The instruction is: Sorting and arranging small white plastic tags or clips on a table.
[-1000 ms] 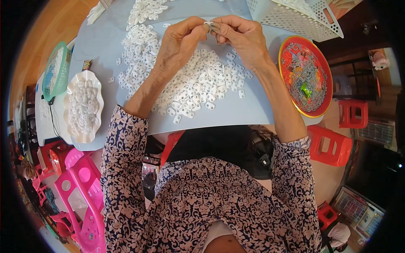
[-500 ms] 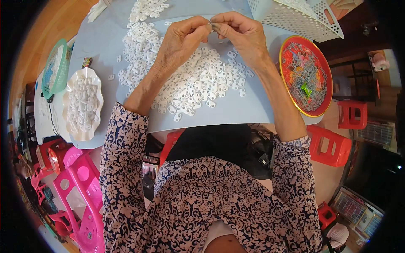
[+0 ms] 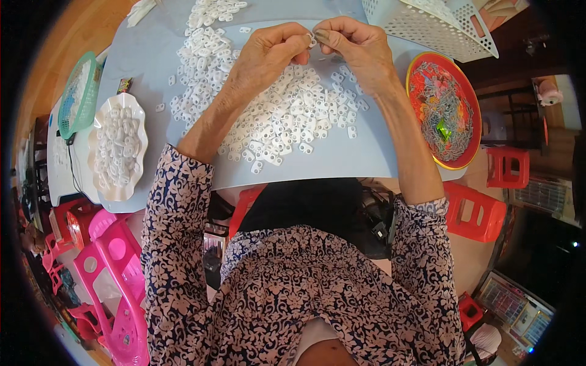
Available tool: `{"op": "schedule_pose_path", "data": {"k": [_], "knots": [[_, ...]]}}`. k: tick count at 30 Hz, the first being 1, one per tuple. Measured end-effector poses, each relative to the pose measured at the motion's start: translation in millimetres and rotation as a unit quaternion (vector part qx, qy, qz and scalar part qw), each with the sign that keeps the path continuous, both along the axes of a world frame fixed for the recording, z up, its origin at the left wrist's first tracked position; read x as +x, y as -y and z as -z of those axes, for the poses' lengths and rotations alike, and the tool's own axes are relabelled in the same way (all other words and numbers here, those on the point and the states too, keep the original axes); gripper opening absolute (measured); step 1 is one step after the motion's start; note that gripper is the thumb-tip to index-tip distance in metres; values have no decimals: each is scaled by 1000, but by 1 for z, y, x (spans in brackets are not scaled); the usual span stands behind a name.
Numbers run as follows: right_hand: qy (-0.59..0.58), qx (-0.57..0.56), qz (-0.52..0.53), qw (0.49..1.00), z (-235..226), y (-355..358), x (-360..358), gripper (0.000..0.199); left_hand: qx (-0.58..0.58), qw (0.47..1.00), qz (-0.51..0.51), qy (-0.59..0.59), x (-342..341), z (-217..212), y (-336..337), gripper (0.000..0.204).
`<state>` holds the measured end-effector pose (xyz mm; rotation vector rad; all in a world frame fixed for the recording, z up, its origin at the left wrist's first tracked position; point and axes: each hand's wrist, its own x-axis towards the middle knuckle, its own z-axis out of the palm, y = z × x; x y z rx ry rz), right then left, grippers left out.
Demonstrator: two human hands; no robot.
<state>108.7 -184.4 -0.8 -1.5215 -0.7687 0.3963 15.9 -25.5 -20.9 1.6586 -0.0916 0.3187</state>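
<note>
A: Small white plastic piece (image 3: 312, 41), where is it?

B: Pinched between both hands, above the far edge of the heap of white pieces (image 3: 274, 116) on the pale blue board (image 3: 366, 165). The left hand (image 3: 268, 55) and right hand (image 3: 357, 49) are closed, fingertips meeting on it.

A: Any change from a second ago?

B: Barely; the hands stay joined over the heap.

A: What surrounds the heap, left to right?

B: Far left a green basket (image 3: 76, 94), then a white scalloped dish (image 3: 117, 146) of pieces. Right of the heap, a red bowl (image 3: 444, 110) of coloured bits; beyond it, a white perforated basket (image 3: 439, 24). Both forearms lie across the heap, hiding part.
</note>
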Motion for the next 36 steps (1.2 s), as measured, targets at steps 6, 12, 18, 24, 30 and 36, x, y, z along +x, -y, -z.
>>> {"op": "schedule_pose_path", "data": {"k": [6,12,18,24,30,36], "knots": [[17,21,-13,1000,-1,-2,-2,15,-40,999,-6,1,-2,2,1,20],[46,5,-2,999,-6,-2,-5,19,-8,1000,5,4,-1,1,1,21],[54,18,-5,998,-3,-3,-4,20,16,1000,-9,0,-2,0,2,22],[74,30,6,997,3,-5,1,21,19,999,-18,34,-2,2,5,22],[34,32,-23,999,-4,-7,-4,17,78,993,-63,57,-6,0,9,20],[28,64,5,998,0,-4,-5,16,59,994,-72,51,-7,-5,13,20]]}}
